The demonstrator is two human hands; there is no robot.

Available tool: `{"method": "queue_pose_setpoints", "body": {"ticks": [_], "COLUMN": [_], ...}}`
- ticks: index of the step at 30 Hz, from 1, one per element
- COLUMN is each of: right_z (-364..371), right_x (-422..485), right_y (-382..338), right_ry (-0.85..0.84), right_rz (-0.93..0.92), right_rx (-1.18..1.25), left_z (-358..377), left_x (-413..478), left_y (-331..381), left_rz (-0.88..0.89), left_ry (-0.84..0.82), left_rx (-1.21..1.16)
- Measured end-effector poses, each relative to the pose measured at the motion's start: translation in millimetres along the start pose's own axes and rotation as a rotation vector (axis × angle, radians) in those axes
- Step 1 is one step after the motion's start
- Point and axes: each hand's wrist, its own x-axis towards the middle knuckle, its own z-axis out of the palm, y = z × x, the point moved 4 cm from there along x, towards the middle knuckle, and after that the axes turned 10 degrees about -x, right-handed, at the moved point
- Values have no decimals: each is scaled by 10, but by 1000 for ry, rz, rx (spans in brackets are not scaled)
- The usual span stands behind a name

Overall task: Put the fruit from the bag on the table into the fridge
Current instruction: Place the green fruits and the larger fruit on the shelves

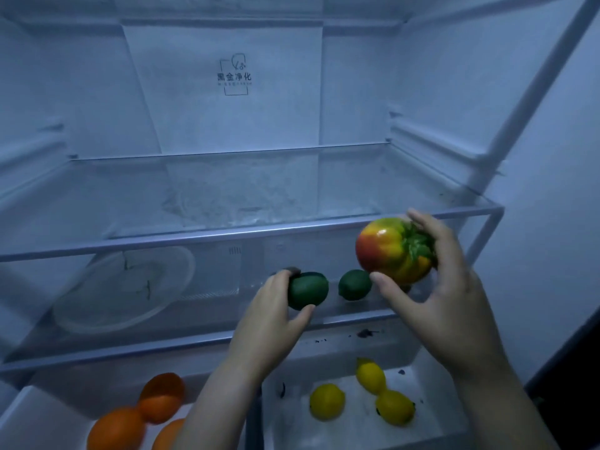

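The dark green fruit is in my left hand, my fingers curled over its top and my thumb under it, holding it just above the lower glass shelf of the fridge. Just beside it, a second green fruit sits on that shelf, close but not touching. My right hand grips a bigger red-and-yellow fruit with a green leafy top, thumb below and the other fingers wrapped around the back, holding it up in the air in front of the upper shelf; it rests on nothing. Further left on the lower shelf lies a clear plate. Below, the left drawer has three oranges in it and the right drawer has three lemons. I judge the job is well along: oranges, lemons and one green fruit are in place, and the two pieces in my hands are not yet set down. The bag and the tabletop are out of view, so I cannot tell whether more fruit is waiting there.
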Motion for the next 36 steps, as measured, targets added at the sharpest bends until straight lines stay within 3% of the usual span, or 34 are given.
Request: {"method": "queue_pose_setpoints", "body": {"ticks": [6, 15, 23, 36], "right_z": [10, 339, 459, 467], "right_x": [524, 1079, 1193, 1179], "right_y": [6, 103, 177, 187], "right_ry": [98, -13, -35, 2], "right_rz": [-46, -68, 14, 1], "right_rx": [24, -142, -216, -253], "left_z": [181, 339, 438, 541], "left_x": [126, 288, 389, 440], "left_y": [-168, -310, -423, -544], "left_rz": [-45, -89, -118, -129], "left_ry": [-6, -32, -23, -77], "left_rx": [46, 68, 70, 88]}}
